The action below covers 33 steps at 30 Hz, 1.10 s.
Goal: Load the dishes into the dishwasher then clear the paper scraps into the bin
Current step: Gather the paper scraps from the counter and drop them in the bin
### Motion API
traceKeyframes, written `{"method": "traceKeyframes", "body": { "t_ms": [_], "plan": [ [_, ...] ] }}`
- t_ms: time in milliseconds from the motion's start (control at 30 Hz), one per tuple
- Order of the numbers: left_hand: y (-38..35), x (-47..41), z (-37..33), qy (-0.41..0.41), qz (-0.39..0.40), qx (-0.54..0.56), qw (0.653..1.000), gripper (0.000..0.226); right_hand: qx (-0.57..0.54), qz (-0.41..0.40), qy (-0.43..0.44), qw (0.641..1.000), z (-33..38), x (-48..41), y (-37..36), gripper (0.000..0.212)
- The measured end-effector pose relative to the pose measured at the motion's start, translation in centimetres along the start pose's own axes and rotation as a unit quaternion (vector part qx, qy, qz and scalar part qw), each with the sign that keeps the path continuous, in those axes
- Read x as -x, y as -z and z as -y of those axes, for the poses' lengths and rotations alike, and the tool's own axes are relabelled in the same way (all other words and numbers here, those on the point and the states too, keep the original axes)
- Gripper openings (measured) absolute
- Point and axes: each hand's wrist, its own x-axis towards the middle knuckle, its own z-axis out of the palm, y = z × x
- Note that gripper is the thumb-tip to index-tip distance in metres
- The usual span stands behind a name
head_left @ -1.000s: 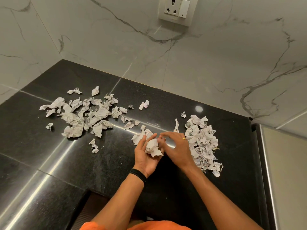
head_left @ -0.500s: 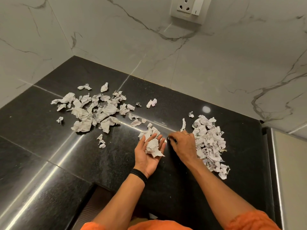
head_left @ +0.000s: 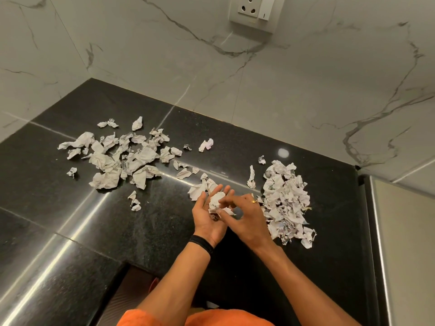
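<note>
1. The left grip [head_left: 207,218] lies palm up with its fingers loosely spread and nearly straight, cradling a crumpled white paper wad [head_left: 216,200] on the palm and finger bases rather than clasping it.
2. The right grip [head_left: 246,216] comes in from the right, its fingers curled and its thumb and fingertips pinching the near side of the crumpled white paper wad. There is a thin gold ring [head_left: 254,201] on one finger.
3. Both grips are held just above the polished black stone surface [head_left: 70,231], close to its near edge. A black wristband [head_left: 201,244] circles the left wrist, and the orange sleeves [head_left: 150,318] show at the bottom of the view.
4. Just beyond the left fingertips, a small cluster of torn white scraps [head_left: 200,188] lies on the surface.
5. Just beside the right grip, on its right, is a dense heap of small white paper scraps [head_left: 286,201], its near-left edge partly hidden by the knuckles. A single twisted white paper strip [head_left: 251,177] lies between that heap and the small cluster.
6. Well to the left, a loose scatter of larger crumpled paper pieces [head_left: 122,158] is spread across the surface, with a few strays around it.
7. Behind it all rises the white marble-veined wall [head_left: 164,67], which carries a white socket plate with a switch [head_left: 253,10]. A grey metal-edged panel [head_left: 412,255] borders the surface on the right.
</note>
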Motion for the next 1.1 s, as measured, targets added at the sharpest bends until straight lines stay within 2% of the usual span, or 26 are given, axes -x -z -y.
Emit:
{"method": "traceKeyframes", "body": {
  "t_ms": [133,300,500,633,733,967,1100],
  "plan": [
    [0.4,0.9,-1.1,-0.024,0.013,0.01,1.0,0.053,-0.033,-0.022,-0.02,0.999,0.3,-0.6,0.0,0.019],
    [2.4,3.0,-4.3,-0.074,-0.005,0.062,0.995,0.052,-0.059,0.02,0.014,0.998,3.6,-3.7,-2.0,0.015],
    [7.4,7.3,-11.1,-0.185,-0.044,0.136,0.972,0.052,-0.054,0.15,0.06,0.985,7.8,-7.2,-10.0,0.013],
    [10.1,10.0,-14.5,-0.249,-0.066,0.165,0.952,0.049,0.009,0.243,0.103,0.964,9.3,-9.3,-15.2,0.026],
    [11.5,11.3,-15.9,-0.282,-0.073,0.179,0.94,0.048,0.082,0.285,0.117,0.948,9.4,-10.4,-17.9,0.033],
    [12.7,11.6,-16.5,-0.3,-0.08,0.202,0.929,0.05,0.162,0.26,0.166,0.937,8.4,-9.0,-19.0,0.023],
    [12.5,11.0,-16.8,-0.298,-0.087,0.209,0.927,0.05,0.135,0.248,0.145,0.948,8.1,-8.3,-18.6,0.014]
  ]
}}
